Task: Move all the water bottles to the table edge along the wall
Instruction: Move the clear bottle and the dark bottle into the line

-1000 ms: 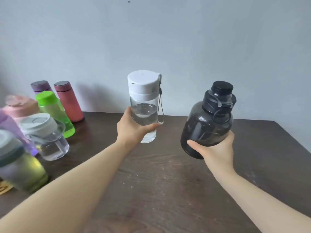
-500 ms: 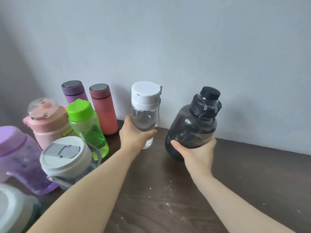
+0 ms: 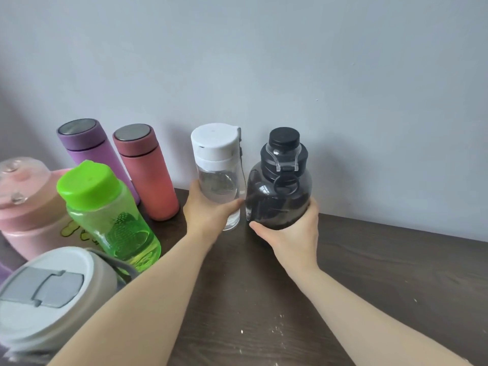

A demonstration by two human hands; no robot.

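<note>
My left hand (image 3: 207, 215) grips a clear bottle with a white cap (image 3: 216, 165), held upright close to the wall at the table's back edge. My right hand (image 3: 293, 233) grips a round dark smoky bottle with a black cap (image 3: 280, 186), right beside the clear one. Both bottle bases are at or just above the dark wooden table (image 3: 369, 273); I cannot tell whether they touch it. Left of them, a red flask (image 3: 148, 175) and a purple flask (image 3: 89, 146) stand against the wall.
On the left, away from the wall, stand a green bottle (image 3: 108, 215), a pink jug (image 3: 29, 204) and a clear bottle with a grey-white lid (image 3: 50, 294). A sliver of a purple bottle (image 3: 4, 273) shows at the left edge. Bare table runs along the wall to the right.
Both hands have carried their bottles forward and down to the wall edge. My view has moved closer and tilted down, so the left bottles look larger.
</note>
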